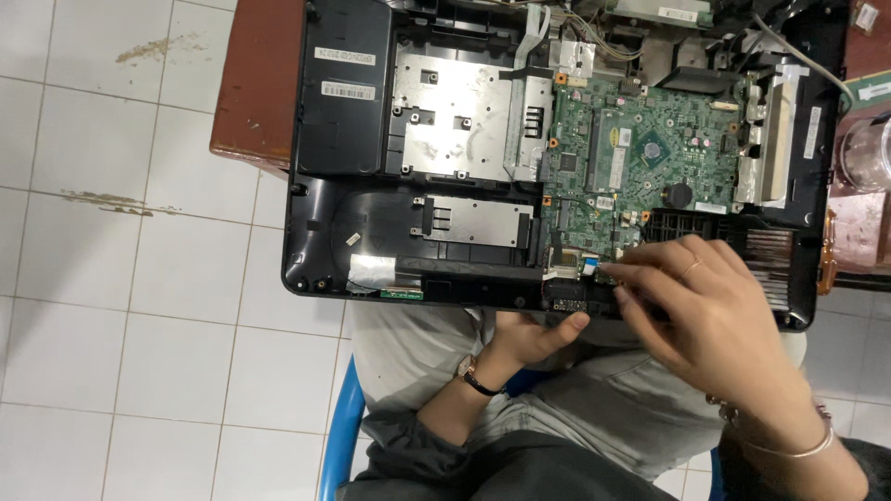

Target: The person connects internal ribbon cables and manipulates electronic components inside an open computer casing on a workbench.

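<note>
Laptop chassis fills the upper centre of the frame; right hand pinches narrowly at a small connector by the green motherboard; left hand steadies the lower edge, thumb pressed. Best pull gently, straight.

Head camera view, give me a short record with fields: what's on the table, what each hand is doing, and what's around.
item: opened laptop base with green circuit board exposed
support: brown table, the base overhanging its edge
left hand: under the base's near edge, thumb on it
right hand: fingertips pinching at a small connector on the board
seat: blue chair
floor: white tiles
</note>
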